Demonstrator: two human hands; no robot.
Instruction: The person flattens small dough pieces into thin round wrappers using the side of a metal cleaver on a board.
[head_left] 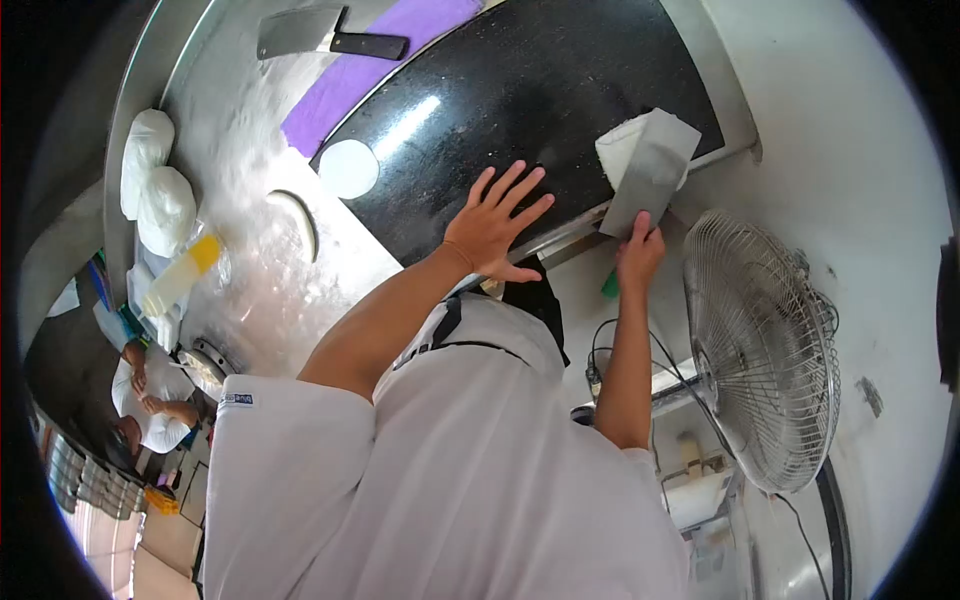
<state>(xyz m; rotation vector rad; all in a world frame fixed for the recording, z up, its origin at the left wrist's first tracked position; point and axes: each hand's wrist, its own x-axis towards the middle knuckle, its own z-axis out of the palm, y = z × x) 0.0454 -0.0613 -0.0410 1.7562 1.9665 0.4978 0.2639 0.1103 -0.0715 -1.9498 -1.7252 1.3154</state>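
Note:
My right hand (640, 255) grips a wide rectangular cleaver (660, 165) near its lower end, thumb on the flat; the handle is hidden. Under the blade lies a white folded cloth (618, 152) at the right end of the black work board (520, 90). Fingers spread, my left hand (500, 225) hovers at or just above the board's near edge; contact cannot be made out. To its left, a thin round white dough disc (348, 169) overlaps the board's edge. A curved white dough strip (293, 226) rests on the floury metal table (250, 290).
Another cleaver (300, 32) with a black handle lies by a purple cloth (350, 80). White bags (165, 205) and a yellow-capped bottle (182, 276) stand left. A wire-caged fan (765, 350) is close to my right arm. Another person (150, 400) is at far left.

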